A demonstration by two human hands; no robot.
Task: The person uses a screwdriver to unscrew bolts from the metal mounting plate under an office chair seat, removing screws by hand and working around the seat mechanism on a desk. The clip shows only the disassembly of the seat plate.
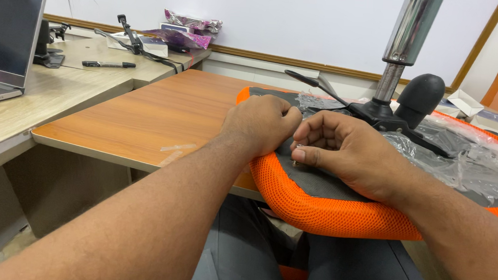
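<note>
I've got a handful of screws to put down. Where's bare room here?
The orange-brown tabletop is bare between the seat's orange mesh edge and the paler desk. Crowded: seat underside around both hands, with plastic wrap and gas cylinder.

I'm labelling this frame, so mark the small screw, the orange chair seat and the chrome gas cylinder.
small screw (296,159): head view, on its shaft below the fingertips.
orange chair seat (314,213): head view, on its mesh front edge.
chrome gas cylinder (411,25): head view, on its shiny upper tube.
</note>
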